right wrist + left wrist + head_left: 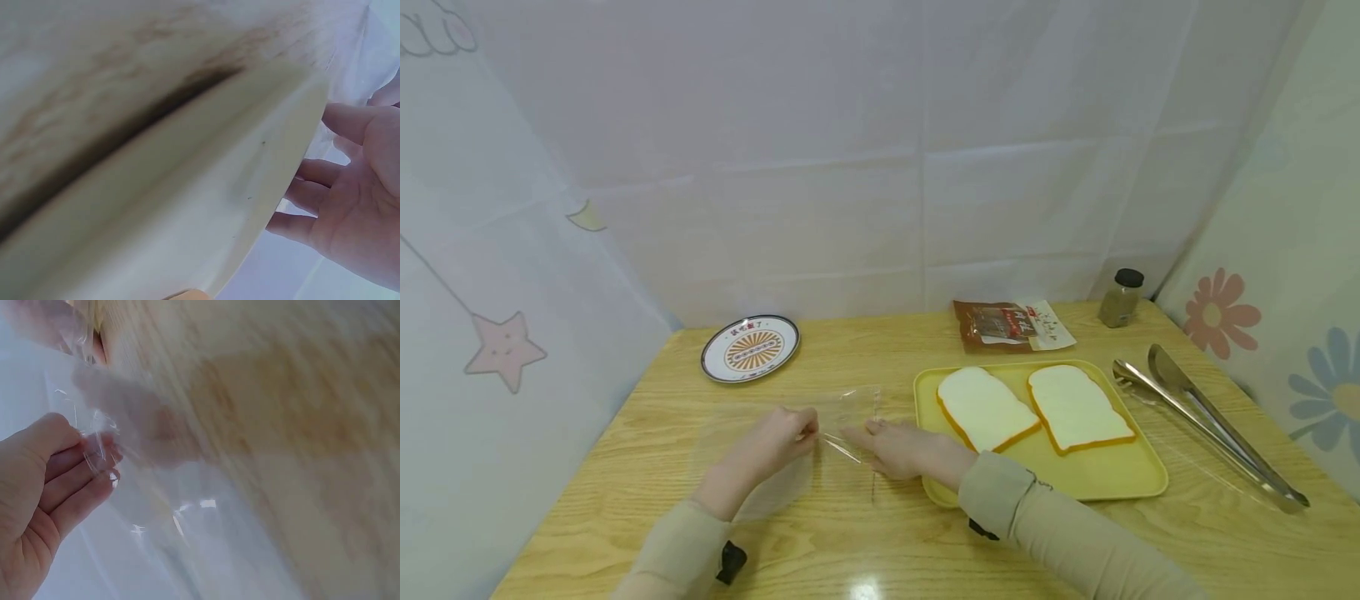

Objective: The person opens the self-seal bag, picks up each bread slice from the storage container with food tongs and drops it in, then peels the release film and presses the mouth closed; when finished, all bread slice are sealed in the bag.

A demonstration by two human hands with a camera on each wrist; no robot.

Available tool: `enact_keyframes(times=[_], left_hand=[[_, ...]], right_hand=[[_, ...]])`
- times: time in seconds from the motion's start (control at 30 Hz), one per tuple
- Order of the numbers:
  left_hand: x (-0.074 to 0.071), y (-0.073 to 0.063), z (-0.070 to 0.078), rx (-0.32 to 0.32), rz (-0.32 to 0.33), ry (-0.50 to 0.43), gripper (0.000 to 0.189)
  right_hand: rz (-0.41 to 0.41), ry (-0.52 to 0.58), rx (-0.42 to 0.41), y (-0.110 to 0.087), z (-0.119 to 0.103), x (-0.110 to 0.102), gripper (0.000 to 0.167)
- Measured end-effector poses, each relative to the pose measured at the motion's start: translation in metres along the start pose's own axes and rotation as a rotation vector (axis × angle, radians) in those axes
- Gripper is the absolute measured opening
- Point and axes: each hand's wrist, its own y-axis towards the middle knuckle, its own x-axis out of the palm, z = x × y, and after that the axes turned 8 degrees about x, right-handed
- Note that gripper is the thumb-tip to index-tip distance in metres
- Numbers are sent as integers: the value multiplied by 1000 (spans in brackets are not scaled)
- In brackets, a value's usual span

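Note:
A thin clear plastic bag point(859, 402) lies spread over the wood table in the head view, its surface creased and shiny. My left hand point(775, 443) pinches the film between thumb and fingertips, and in the left wrist view the plastic point(187, 512) stretches away from those fingers. From the right, my right hand point(898, 448) reaches to the bag with its fingers extended against the film. The right wrist view shows that hand point(365, 181) with fingers loosely spread beside the tray's edge; whether its fingertips are inside the bag cannot be made out.
Close to my right forearm is a yellow tray point(1108, 483) with two bread slices point(985, 408). Behind it lie a brown-and-white food packet point(1011, 325) and a black-lidded jar point(1122, 298). Metal tongs point(1213, 429) lie at right; a patterned plate point(751, 348) sits back left.

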Motion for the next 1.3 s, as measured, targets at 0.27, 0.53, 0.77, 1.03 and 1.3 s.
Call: enact_keyframes(times=[0.27,0.53,0.77,1.03,1.3], left_hand=[[3,1,-1,4,4,12,10],[4,2,-3,69,-103,-19,11],[6,3,-4,36,-76,-80,13],[10,3,-2,41,-11,-121,13],[6,7,-1,-67,-37,-151,14]], right_hand=[[15,-32,-10,-2,0,-2,62],[-2,-20,4,-2,-1,-3,64],[59,-46,-20,4,-1,0,59],[213,-2,-197,17,1,-2,32],[85,26,-153,26,0,-2,37]])
